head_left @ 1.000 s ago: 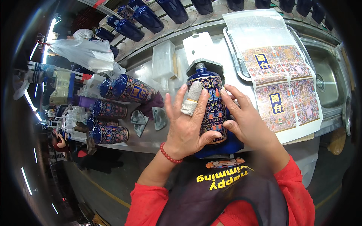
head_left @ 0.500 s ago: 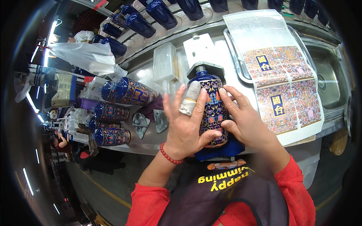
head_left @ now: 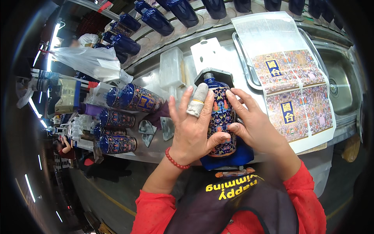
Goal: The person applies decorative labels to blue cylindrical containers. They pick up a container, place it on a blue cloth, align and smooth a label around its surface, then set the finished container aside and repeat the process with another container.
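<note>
A dark blue bottle [head_left: 222, 113] with a flowered pattern lies tilted before me, its neck away from me at a grey angular rest [head_left: 213, 71]. Blue cloth [head_left: 246, 154] shows under its base. My left hand [head_left: 191, 126] is open on the bottle's left side, fingers spread, index finger and thumb touching the pattern. A grey cover [head_left: 197, 99] sits on its middle finger. From the right, my right hand [head_left: 253, 121] grips the bottle's side, thumb bent onto the front. Printed flowered sheets [head_left: 298, 97] lie to the right of that hand.
Several patterned bottles [head_left: 142, 97] lie or stand at the left, near grey-green pads [head_left: 147, 132]. A clear container [head_left: 171, 68] and a white board [head_left: 206, 52] are behind. Plain blue bottles [head_left: 183, 11] line the conveyor. A steel sink [head_left: 339, 91] is at right.
Along the conveyor, the blue bottles have shifted right. My hands keep nearly the same place on the bottle; the covered finger points slightly more upright. The whole view has shifted a little.
</note>
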`<state>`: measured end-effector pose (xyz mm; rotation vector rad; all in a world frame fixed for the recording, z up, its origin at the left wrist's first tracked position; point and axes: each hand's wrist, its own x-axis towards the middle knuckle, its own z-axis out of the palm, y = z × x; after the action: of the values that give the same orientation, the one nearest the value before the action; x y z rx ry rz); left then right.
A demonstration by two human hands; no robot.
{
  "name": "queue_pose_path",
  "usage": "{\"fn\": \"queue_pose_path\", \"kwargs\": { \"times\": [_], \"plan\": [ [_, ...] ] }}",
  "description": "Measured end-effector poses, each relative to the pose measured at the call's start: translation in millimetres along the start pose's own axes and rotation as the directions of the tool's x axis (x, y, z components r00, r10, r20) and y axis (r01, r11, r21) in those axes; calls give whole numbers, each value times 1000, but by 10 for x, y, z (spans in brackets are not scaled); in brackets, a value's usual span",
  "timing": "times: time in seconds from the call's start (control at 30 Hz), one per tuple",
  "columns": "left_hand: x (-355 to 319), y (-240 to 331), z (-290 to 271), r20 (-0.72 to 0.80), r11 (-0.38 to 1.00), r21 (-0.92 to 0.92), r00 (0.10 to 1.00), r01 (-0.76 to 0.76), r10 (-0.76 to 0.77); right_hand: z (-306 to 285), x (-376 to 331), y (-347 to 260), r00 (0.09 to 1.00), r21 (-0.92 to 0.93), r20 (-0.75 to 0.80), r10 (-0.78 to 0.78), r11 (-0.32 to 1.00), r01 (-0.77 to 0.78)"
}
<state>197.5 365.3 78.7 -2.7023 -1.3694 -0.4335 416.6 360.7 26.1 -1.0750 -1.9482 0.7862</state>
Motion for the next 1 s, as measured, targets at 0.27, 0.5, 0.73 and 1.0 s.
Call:
{"fn": "queue_pose_path", "kwargs": {
  "times": [0.27,0.5,0.73,1.0],
  "plan": [
    [32,-5,18,10,1000,31,1000,-7,6,-2,76,19,1000,-45,1,-12,999,12],
    [43,4,24,-19,1000,-18,1000,1,-2,-55,122,27,998,1,48,32,999,-32],
    [110,-45,21,-60,995,-104,998,10,-16,-107,181,-1,1000,13,19,2,1000,-2],
    [136,-76,-1,-74,994,-113,997,1,-10,-170,257,79,974,-214,-100,-203,960,178]
  ]
}}
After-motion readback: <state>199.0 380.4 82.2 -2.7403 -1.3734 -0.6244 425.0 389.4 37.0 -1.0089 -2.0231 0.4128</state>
